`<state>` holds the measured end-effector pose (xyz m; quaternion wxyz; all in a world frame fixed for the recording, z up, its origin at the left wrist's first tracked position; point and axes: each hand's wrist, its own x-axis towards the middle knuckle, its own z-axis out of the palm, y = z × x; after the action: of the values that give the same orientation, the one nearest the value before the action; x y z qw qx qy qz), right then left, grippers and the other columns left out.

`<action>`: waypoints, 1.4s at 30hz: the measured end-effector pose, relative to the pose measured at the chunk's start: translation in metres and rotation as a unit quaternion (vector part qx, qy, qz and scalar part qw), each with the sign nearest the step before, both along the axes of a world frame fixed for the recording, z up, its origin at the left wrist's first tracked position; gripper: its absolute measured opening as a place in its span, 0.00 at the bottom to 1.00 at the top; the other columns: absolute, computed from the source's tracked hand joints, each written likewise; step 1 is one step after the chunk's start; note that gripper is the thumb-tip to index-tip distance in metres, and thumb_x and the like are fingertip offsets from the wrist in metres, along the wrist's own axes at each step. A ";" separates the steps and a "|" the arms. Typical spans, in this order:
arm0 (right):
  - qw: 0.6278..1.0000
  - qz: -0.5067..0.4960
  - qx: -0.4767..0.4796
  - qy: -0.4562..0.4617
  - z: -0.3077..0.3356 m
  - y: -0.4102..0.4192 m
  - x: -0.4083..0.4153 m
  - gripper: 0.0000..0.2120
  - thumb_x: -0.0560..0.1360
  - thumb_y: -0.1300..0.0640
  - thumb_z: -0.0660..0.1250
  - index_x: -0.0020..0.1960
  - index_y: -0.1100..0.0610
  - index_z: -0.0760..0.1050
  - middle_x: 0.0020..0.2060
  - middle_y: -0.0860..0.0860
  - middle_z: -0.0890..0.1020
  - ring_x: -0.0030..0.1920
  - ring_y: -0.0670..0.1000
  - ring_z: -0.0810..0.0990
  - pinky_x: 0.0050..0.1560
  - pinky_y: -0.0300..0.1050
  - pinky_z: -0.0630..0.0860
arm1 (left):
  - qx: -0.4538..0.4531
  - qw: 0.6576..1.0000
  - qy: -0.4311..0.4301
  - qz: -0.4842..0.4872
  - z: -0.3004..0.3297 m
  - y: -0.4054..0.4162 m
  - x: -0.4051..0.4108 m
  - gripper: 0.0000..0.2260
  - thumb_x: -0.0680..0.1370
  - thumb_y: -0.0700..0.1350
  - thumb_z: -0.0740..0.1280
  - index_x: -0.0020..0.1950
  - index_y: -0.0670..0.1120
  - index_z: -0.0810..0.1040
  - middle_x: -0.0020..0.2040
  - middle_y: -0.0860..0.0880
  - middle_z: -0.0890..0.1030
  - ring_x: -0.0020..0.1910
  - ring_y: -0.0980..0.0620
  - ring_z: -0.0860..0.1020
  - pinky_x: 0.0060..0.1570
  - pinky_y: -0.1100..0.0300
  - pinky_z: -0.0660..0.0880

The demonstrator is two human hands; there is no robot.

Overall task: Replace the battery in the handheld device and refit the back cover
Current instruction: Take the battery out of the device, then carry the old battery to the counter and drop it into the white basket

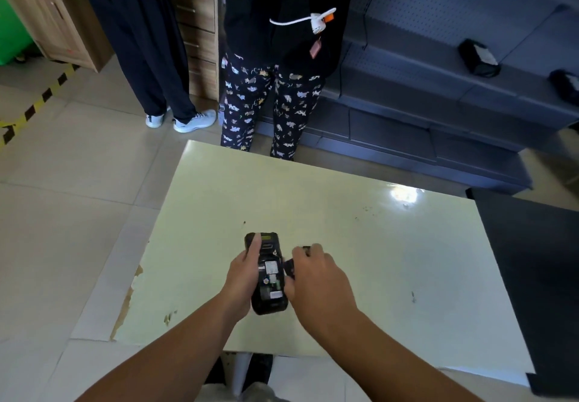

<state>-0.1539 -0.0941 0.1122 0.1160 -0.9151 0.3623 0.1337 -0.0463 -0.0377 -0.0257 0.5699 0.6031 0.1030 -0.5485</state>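
Observation:
A black handheld device (268, 276) is held back-side up over the pale table (391, 260). Its back is open, and labels and contacts show inside the bay. My left hand (244, 279) grips the device from its left side, with the forefinger lying along its top. My right hand (316, 276) is closed around a black part (289, 268) right beside the device's right edge. The hand covers most of that part, so I cannot tell whether it is the battery or the back cover.
Two people stand at the table's far edge, one in patterned trousers (266, 113), one in dark trousers (150, 57). Grey shelving (438, 88) on the right bears two black devices (477, 57). A wooden cabinet (197, 41) stands behind. Yellow-black tape (37, 101) marks the floor.

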 end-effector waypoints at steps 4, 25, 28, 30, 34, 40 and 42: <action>0.999 -0.023 -0.015 -0.034 0.000 -0.018 -0.019 0.14 0.83 0.48 0.61 0.65 0.53 0.70 0.57 0.52 0.73 0.54 0.52 0.76 0.49 0.46 0.78 | 0.098 0.979 -0.172 -0.043 -0.017 -0.006 0.000 0.21 0.75 0.67 0.67 0.53 0.51 0.77 0.48 0.47 0.85 0.40 0.49 0.84 0.35 0.56 0.77; 0.991 -0.136 -0.004 -0.015 -0.015 -0.017 -0.103 0.13 0.82 0.45 0.58 0.62 0.50 0.69 0.55 0.49 0.70 0.53 0.50 0.74 0.48 0.41 0.75 | 0.250 0.736 -0.569 -0.269 -0.076 -0.005 -0.019 0.45 0.69 0.55 0.78 0.75 0.33 0.62 0.60 0.31 0.72 0.55 0.31 0.72 0.53 0.36 0.72; 0.989 -0.148 -0.006 -0.021 -0.016 -0.018 -0.108 0.13 0.81 0.44 0.59 0.62 0.50 0.70 0.54 0.49 0.71 0.53 0.49 0.74 0.48 0.41 0.76 | 0.267 0.731 -0.563 -0.280 -0.064 -0.006 -0.016 0.45 0.71 0.59 0.75 0.76 0.34 0.60 0.64 0.32 0.71 0.59 0.32 0.71 0.58 0.38 0.70; 0.988 -0.152 -0.002 -0.027 -0.017 -0.021 -0.111 0.14 0.81 0.45 0.59 0.62 0.50 0.70 0.55 0.49 0.72 0.53 0.50 0.74 0.47 0.41 0.76 | 0.272 0.733 -0.560 -0.275 -0.049 -0.007 -0.017 0.43 0.72 0.59 0.75 0.76 0.35 0.61 0.66 0.32 0.70 0.61 0.32 0.70 0.60 0.37 0.68; 0.985 -0.172 -0.007 -0.026 -0.016 -0.037 -0.121 0.15 0.81 0.45 0.60 0.62 0.53 0.70 0.56 0.51 0.72 0.54 0.52 0.75 0.44 0.41 0.70 | 0.168 0.656 -0.654 -0.336 -0.008 -0.013 -0.042 0.27 0.73 0.50 0.75 0.68 0.38 0.75 0.62 0.35 0.76 0.59 0.33 0.74 0.59 0.37 0.72; 0.971 -0.235 -0.019 -0.045 0.000 -0.080 -0.177 0.14 0.81 0.48 0.62 0.63 0.55 0.71 0.57 0.53 0.74 0.55 0.53 0.76 0.49 0.45 0.76 | -0.004 0.532 -0.698 -0.480 0.063 -0.054 -0.121 0.22 0.74 0.55 0.70 0.64 0.46 0.78 0.54 0.48 0.82 0.55 0.43 0.79 0.54 0.47 0.77; 0.966 -0.252 -0.024 -0.044 0.005 -0.098 -0.208 0.13 0.81 0.49 0.62 0.61 0.55 0.71 0.57 0.53 0.74 0.54 0.53 0.77 0.49 0.45 0.76 | -0.035 0.503 -0.710 -0.492 0.076 -0.071 -0.148 0.23 0.71 0.55 0.73 0.63 0.46 0.80 0.52 0.49 0.82 0.50 0.45 0.81 0.50 0.47 0.79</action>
<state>-0.3622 -0.1917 0.1174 0.1400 -0.8016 0.5790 0.0511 -0.1940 -0.1090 0.0505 0.1111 0.7232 -0.6687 -0.1320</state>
